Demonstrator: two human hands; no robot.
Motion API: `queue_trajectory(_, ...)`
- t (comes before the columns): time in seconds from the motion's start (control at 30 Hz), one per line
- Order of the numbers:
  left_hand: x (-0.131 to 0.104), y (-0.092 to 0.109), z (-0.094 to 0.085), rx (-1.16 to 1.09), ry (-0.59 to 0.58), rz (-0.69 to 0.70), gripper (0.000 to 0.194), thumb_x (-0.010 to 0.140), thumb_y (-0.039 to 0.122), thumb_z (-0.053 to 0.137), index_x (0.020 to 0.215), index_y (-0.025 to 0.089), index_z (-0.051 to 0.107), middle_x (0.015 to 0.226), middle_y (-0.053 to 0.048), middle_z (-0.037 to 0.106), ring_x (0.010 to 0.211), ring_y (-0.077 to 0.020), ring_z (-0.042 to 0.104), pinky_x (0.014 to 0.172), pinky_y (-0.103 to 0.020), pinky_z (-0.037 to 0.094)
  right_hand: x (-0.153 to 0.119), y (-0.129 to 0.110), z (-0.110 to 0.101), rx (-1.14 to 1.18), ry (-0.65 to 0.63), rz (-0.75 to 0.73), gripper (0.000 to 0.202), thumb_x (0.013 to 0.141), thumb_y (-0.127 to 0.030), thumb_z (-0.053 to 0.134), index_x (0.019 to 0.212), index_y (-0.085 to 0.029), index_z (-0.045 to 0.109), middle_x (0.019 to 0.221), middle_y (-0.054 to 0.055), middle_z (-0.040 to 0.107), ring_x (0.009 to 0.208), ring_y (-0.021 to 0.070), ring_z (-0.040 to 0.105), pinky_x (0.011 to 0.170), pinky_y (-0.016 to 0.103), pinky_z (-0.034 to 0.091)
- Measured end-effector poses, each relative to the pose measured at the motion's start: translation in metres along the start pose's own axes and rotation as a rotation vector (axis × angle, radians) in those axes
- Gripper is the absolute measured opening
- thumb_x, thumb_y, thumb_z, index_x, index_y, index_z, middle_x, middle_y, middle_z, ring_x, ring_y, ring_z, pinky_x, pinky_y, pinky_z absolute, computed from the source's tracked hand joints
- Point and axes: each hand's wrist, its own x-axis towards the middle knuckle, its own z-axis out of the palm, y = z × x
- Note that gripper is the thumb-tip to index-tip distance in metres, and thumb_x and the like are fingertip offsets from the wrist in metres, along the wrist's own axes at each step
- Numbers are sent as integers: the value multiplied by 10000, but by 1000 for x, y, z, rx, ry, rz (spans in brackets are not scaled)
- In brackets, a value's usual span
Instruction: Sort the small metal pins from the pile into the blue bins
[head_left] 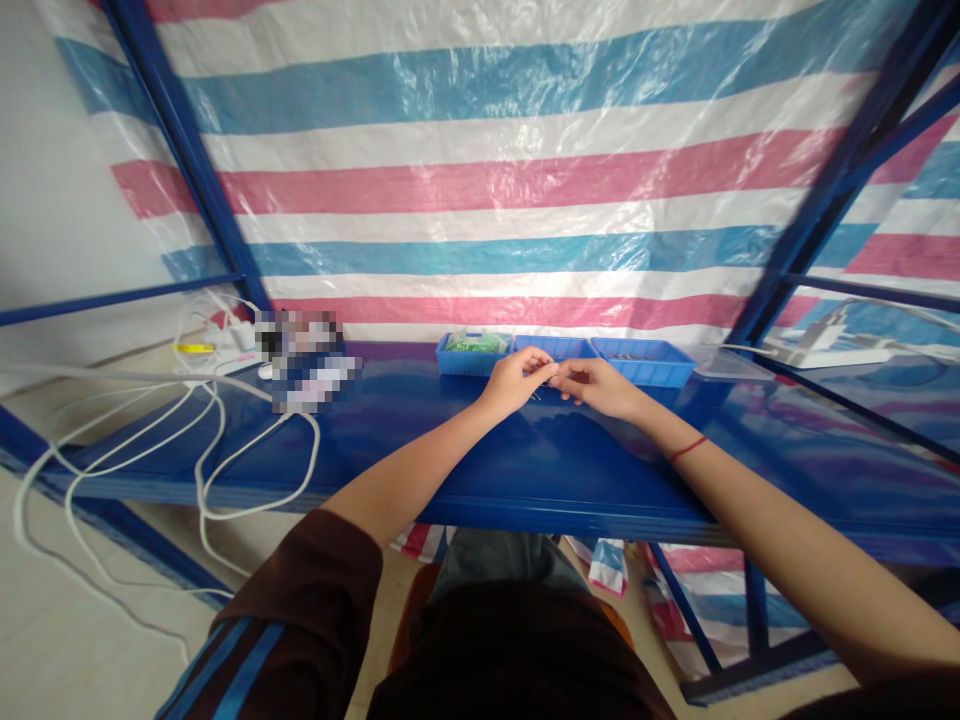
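Note:
My left hand (519,380) and my right hand (592,385) meet over the blue table, just in front of the bins. Fingertips of both are pinched together around something too small to make out. Below the left fingers a thin, dark, pin-like piece (535,396) shows against the table. Behind the hands stand a blue bin (474,367) with green items in it, a middle blue bin (551,347) partly covered by my hands, and a right blue bin (652,375) holding small dark pieces.
On the blue table (360,440), white cables (217,430) trail over the left edge beside a power strip (225,350) and a blurred-out object (307,360). A clear plastic lid or tray (731,362) lies right of the bins. Blue metal posts and a striped sheet (480,190) enclose the back.

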Motion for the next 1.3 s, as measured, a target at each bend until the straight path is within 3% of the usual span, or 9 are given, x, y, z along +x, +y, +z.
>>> queue_trajectory(0.2,0,-1,0,-77,2,40,137,787,267,583,856,152,609,832,-34,671,758,-121,632,741,-249,485,1,-2,-2,93,-43,44,344,698,-486,631,748,-145,634,652,28,602,561,112,531,493,231,427)
queue_trajectory(0.37,2,-2,-1,-65,59,64,162,793,274,583,891,151,623,906,-54,676,814,-137,630,762,-255,477,1,-1,-5,20,75,1,342,696,-466,642,815,-146,667,663,34,634,555,124,540,497,244,427)
queue_trajectory(0.53,4,-7,-1,-91,82,59,168,799,265,575,912,147,616,907,-56,672,793,-130,624,757,-252,475,2,0,-8,-168,229,-146,328,750,-461,590,809,-155,691,769,67,698,628,164,595,593,285,464)
queue_trajectory(0.7,6,-10,-1,-155,-34,-47,150,814,242,540,889,124,595,824,-50,659,682,-104,612,710,-249,490,-4,-10,-10,-399,334,-231,332,818,-447,518,819,-166,695,785,67,703,632,170,595,607,284,445)
queue_trajectory(0.83,3,-6,-3,58,-86,-33,225,844,309,504,924,130,615,877,-67,672,791,-139,625,785,-275,484,-6,-14,-13,-416,365,-239,363,838,-452,479,750,-160,676,664,48,668,582,158,571,573,267,420)
queue_trajectory(0.93,-1,-1,-7,365,-120,60,280,850,321,497,1050,160,609,954,-65,668,897,-170,607,867,-316,456,-3,-5,-25,-461,513,-167,350,823,-439,484,737,-157,673,651,55,662,591,171,585,584,270,420)
queue_trajectory(1.07,-5,3,-13,721,-236,68,276,857,336,474,1051,219,632,1085,-59,621,1047,-231,539,909,-400,425,-5,22,-56,-657,808,97,340,809,-406,475,806,-152,700,734,112,690,684,233,617,631,314,421)
queue_trajectory(1.2,-8,5,-17,868,-351,-1,303,863,349,453,1083,244,631,1167,-64,568,1094,-264,499,887,-436,434,-11,44,-79,-782,822,368,369,791,-439,489,871,-155,710,797,153,692,703,259,608,612,336,408)
queue_trajectory(1.3,-8,4,-16,901,-377,-3,319,865,333,447,1112,236,624,1177,-70,562,1080,-255,514,879,-411,446,-12,41,-79,-809,810,351,403,814,-466,453,881,-158,705,791,148,690,691,252,603,601,325,391)
